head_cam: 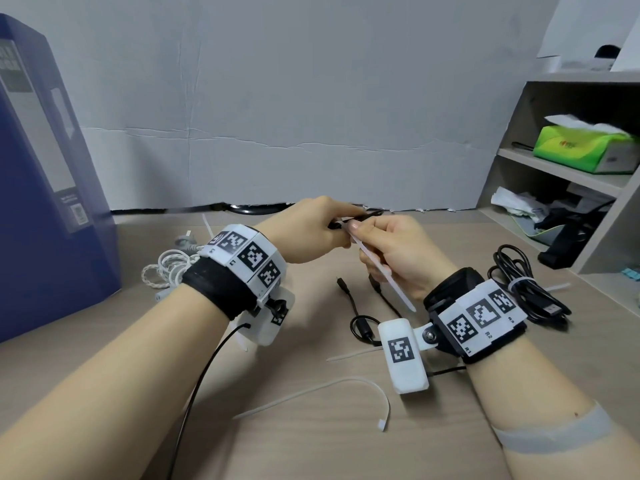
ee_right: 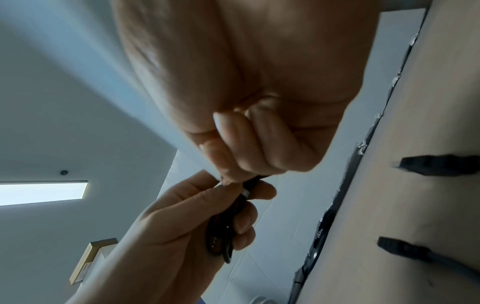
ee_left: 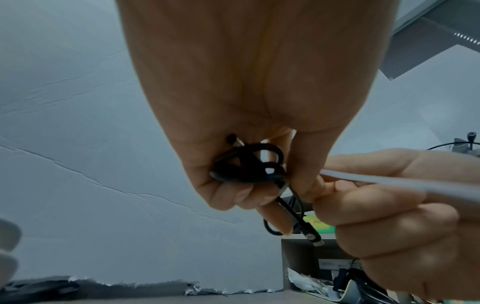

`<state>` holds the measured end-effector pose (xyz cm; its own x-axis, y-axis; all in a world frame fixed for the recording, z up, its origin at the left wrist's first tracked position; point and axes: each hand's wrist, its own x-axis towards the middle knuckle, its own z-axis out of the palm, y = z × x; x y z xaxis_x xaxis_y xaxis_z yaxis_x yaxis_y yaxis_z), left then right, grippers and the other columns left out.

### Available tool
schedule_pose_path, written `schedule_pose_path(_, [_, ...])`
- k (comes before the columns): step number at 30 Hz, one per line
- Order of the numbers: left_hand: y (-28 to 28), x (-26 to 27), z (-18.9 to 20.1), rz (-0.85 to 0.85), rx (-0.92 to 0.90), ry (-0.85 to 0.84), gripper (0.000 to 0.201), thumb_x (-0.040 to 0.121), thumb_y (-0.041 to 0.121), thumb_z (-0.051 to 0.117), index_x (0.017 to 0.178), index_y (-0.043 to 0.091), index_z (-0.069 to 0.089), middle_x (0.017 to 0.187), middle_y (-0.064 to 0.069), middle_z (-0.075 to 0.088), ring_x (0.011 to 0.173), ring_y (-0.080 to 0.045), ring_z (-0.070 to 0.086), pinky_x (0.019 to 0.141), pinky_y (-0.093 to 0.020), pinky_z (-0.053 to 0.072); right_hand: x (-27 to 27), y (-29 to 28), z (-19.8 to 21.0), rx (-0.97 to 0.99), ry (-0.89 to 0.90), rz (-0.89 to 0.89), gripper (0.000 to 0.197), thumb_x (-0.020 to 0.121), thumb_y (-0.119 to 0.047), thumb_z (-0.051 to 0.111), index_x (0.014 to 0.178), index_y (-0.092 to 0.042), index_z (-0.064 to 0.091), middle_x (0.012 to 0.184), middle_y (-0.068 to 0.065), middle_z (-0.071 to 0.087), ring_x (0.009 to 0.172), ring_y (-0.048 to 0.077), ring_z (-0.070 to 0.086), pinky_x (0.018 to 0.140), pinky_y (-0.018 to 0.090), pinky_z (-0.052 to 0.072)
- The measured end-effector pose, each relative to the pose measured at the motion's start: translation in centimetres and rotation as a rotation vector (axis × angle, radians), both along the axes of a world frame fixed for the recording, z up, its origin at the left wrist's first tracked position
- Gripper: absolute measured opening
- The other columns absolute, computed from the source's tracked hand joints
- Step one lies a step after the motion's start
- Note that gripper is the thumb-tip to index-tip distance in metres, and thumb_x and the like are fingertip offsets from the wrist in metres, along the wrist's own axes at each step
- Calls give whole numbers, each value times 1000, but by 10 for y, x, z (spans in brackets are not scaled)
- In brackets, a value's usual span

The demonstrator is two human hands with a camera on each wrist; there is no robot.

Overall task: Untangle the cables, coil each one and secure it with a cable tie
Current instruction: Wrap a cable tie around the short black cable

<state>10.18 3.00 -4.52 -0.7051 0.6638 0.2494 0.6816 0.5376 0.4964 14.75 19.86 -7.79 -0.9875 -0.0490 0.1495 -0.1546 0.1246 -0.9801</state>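
At the far left a white cable is lying loosely bundled on the desk, and I cannot see a tie on it. Moving right, the left hand is curling its fingers around a small black coil, holding it above the desk. The right hand is pinching a white tie where it meets the coil (the tie's tail is trailing back over the palm). The tie's head is probably sitting at the pinch, though the fingers are hiding it. So the tying step is underway; next the tail needs threading and pulling snug. A loose cable and spare ties are lying below, and a tied coil is resting at right.
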Motion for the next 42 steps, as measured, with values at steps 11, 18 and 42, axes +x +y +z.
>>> schedule_pose_path(11, [-1,-8,3,10,66,-64,30,98,14,54,119,31,68,75,12,70,55,-8,52,50,-15,40,3,-9,5,-14,52,24,42,102,-13,47,61,-11,40,42,0,28,36,12,18,40,16,17])
schedule_pose_path(18, [-4,-6,1,16,75,-56,32,98,5,48,94,32,64,58,18,64,49,-7,48,48,-19,40,3,-14,3,41,111,45,43,102,-10,46,60,-10,37,41,2,31,37,14,19,41,17,19])
schedule_pose_path(42, [1,0,10,-22,49,55,25,98,9,46,105,12,70,74,8,64,61,-10,57,62,-25,51,5,-8,10,-108,64,58,41,100,-7,44,60,-11,39,47,7,38,38,14,26,43,20,19])
